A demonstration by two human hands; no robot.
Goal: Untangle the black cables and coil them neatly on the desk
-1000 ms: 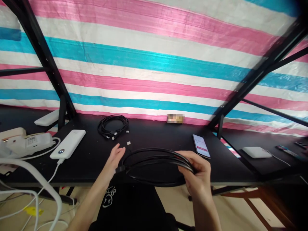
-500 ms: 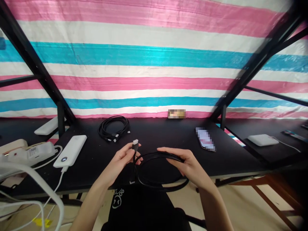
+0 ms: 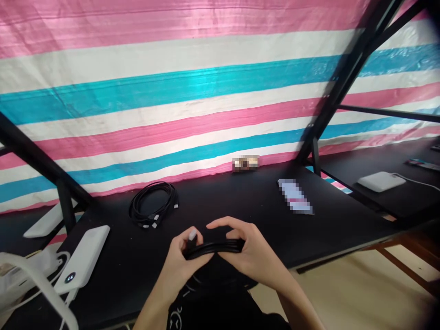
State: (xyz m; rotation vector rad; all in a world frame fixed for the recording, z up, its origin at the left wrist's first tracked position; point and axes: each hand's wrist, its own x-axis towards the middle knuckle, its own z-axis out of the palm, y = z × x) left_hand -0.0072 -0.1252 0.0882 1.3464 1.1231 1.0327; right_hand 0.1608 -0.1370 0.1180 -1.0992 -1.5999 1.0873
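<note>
The left hand (image 3: 185, 259) and right hand (image 3: 245, 245) are both clamped on a coiled black cable (image 3: 216, 248) spanning between them, its pale plug (image 3: 192, 235) at the left hand. Beyond that hand lies another cable coil (image 3: 132, 208); to the hand's left, a white power bank (image 3: 84, 256). A phone (image 3: 294, 197) lies beyond the right hand, rightward.

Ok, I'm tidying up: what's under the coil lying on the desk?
The black desk shows through the open middle of the coil. Whatever lies directly beneath it is covered and can't be seen.
</note>
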